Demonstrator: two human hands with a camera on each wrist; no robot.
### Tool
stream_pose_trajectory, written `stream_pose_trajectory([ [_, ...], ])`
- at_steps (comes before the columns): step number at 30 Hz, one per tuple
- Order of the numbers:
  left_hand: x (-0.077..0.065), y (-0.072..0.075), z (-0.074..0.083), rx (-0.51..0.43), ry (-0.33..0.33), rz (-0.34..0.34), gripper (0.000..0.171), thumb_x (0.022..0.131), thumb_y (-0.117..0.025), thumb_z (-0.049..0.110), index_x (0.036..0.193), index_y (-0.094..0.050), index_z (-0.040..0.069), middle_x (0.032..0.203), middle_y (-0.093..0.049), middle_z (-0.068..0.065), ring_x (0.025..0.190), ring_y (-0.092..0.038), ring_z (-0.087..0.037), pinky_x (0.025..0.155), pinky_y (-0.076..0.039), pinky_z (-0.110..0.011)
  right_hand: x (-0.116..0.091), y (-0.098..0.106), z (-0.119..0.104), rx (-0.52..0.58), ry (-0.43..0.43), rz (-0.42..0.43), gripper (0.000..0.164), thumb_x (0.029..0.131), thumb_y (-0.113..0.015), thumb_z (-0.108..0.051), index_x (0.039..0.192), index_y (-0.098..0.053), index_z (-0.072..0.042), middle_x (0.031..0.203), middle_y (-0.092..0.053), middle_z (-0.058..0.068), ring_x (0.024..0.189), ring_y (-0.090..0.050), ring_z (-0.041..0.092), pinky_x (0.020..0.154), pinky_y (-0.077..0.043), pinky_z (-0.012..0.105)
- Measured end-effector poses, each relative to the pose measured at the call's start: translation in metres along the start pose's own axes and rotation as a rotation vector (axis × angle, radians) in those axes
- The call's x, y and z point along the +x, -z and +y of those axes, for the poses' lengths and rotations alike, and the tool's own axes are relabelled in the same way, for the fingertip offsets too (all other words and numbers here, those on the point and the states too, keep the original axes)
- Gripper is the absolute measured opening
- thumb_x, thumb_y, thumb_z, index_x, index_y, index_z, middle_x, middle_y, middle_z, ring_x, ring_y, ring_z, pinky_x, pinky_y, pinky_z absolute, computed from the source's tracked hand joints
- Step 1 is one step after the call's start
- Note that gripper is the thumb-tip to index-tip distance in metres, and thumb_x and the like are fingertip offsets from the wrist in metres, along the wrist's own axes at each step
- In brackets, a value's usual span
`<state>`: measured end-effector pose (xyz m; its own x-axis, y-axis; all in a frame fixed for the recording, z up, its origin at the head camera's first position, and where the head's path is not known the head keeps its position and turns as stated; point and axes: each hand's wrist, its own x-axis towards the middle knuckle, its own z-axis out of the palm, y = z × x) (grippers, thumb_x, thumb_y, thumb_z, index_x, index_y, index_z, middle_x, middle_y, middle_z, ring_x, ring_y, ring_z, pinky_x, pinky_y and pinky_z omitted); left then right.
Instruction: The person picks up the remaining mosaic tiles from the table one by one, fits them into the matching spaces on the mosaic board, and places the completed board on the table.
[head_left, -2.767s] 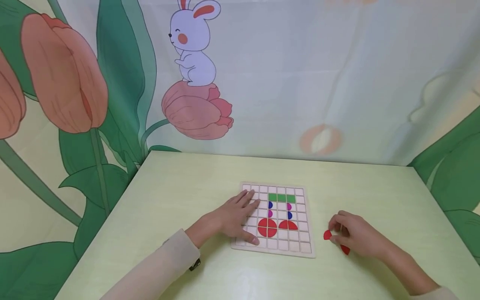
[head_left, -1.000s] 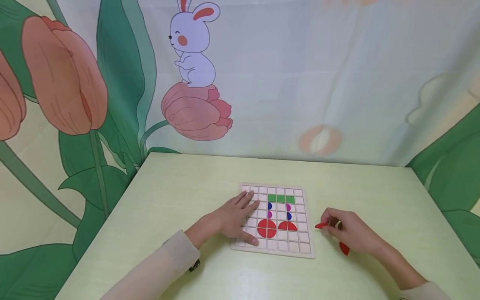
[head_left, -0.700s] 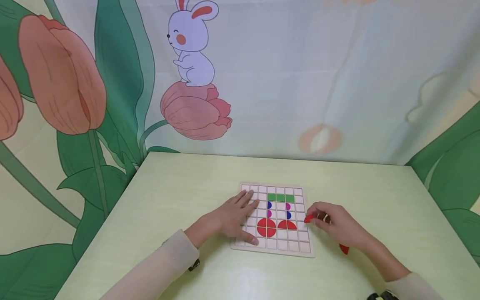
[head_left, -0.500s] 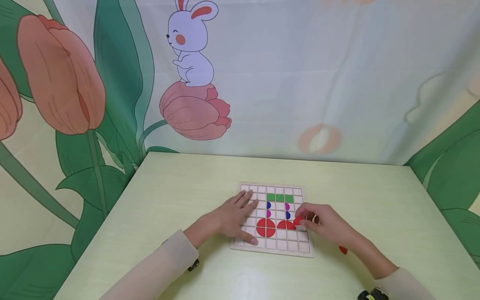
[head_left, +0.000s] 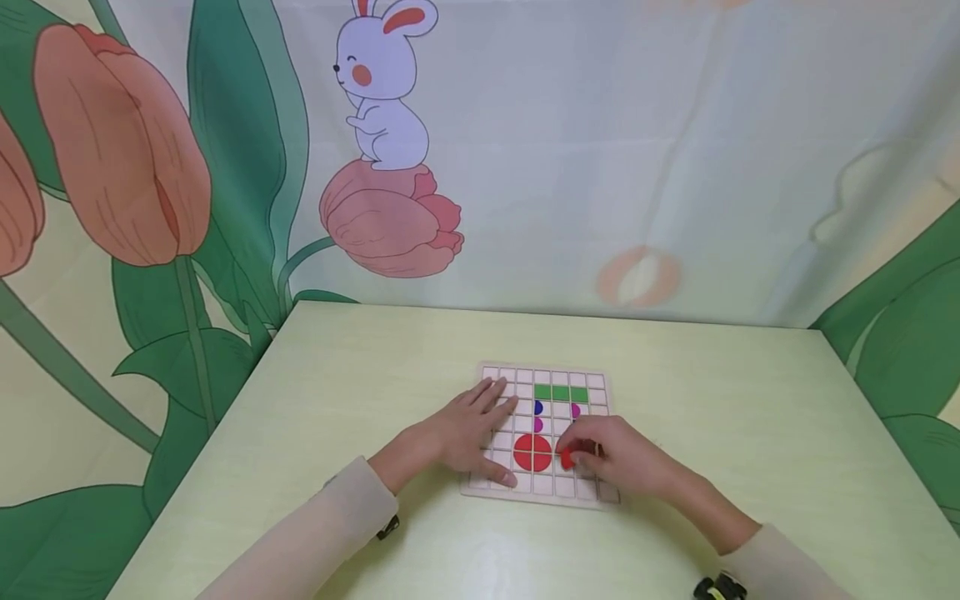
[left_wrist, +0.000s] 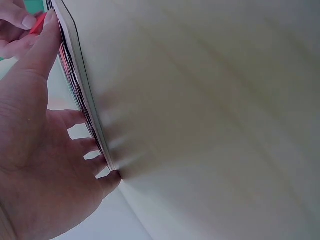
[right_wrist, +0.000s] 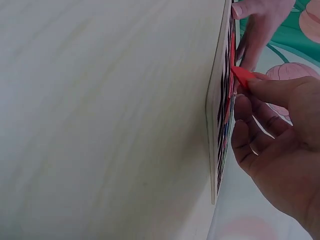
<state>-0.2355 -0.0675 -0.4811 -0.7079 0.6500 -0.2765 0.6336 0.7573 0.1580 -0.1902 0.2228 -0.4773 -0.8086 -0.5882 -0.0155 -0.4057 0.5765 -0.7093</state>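
Note:
A square wooden grid board (head_left: 522, 482) lies on the table, with coloured tiles in some of its cells. My left hand (head_left: 467, 433) rests on its left side, fingers spread and straight, thumb along the near edge. Over the board's lower right part, my right hand (head_left: 618, 454) pinches a red quarter-circle tile (right_wrist: 243, 76) between thumb and fingers. That tile is tilted, close over the cells just right of a red circle (head_left: 532, 452) made of quarter tiles. The red half circle seen there earlier is hidden behind the right hand.
Green square tiles (head_left: 561, 392) form a row near the board's far side. Below them sit small blue (head_left: 538, 407) and magenta half-circle tiles (head_left: 538, 425). A printed curtain (head_left: 540, 167) hangs behind the table's far edge (head_left: 675, 323).
My right hand has carried the red tile leftward from beside the board to over its lower right cells. Another red tile on the table is now covered by the right forearm. The left hand stays put.

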Motion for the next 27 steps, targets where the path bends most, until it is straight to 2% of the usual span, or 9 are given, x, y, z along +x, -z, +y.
stream_pose_trajectory([
  [7,0.0008,-0.0001,-0.0011,0.0,0.001,0.001,0.126,0.08,-0.063,0.088,0.172,-0.013,0.018,0.179,0.001,-0.011,0.164,0.003,-0.032,0.132,-0.012,-0.047,0.0048,-0.0022,-0.001,-0.036,-0.031,0.014,0.016,0.099,-0.075,-0.005,0.108,-0.07,-0.018,0.095,-0.069,-0.006,0.088,-0.062,0.014,0.08,-0.058,0.025],
  [15,-0.0002,0.0012,-0.0003,-0.01,-0.005,0.002,0.126,0.081,-0.065,0.087,0.172,-0.014,0.017,0.179,0.0,-0.012,0.164,0.002,-0.033,0.132,-0.012,-0.048,0.0077,-0.0022,0.0002,-0.09,0.011,-0.025,0.016,0.098,-0.076,-0.007,0.108,-0.076,-0.019,0.097,-0.07,-0.01,0.091,-0.062,0.012,0.085,-0.059,0.027],
  [21,-0.0018,0.0009,0.0,-0.03,-0.011,0.011,0.125,0.081,-0.065,0.086,0.172,-0.015,0.017,0.179,0.0,-0.012,0.164,0.001,-0.034,0.132,-0.013,-0.05,0.0067,-0.0049,-0.0001,-0.152,0.073,-0.023,0.016,0.096,-0.077,-0.004,0.107,-0.079,-0.016,0.1,-0.069,-0.009,0.093,-0.06,0.011,0.086,-0.059,0.03],
  [27,-0.0016,0.0006,-0.0011,-0.029,-0.009,0.016,0.125,0.081,-0.065,0.087,0.172,-0.015,0.017,0.179,0.0,-0.012,0.164,0.001,-0.034,0.132,-0.013,-0.049,0.0073,-0.0045,-0.0024,-0.153,0.058,-0.015,0.015,0.095,-0.079,-0.005,0.107,-0.08,-0.015,0.101,-0.068,-0.009,0.094,-0.06,0.012,0.086,-0.06,0.029],
])
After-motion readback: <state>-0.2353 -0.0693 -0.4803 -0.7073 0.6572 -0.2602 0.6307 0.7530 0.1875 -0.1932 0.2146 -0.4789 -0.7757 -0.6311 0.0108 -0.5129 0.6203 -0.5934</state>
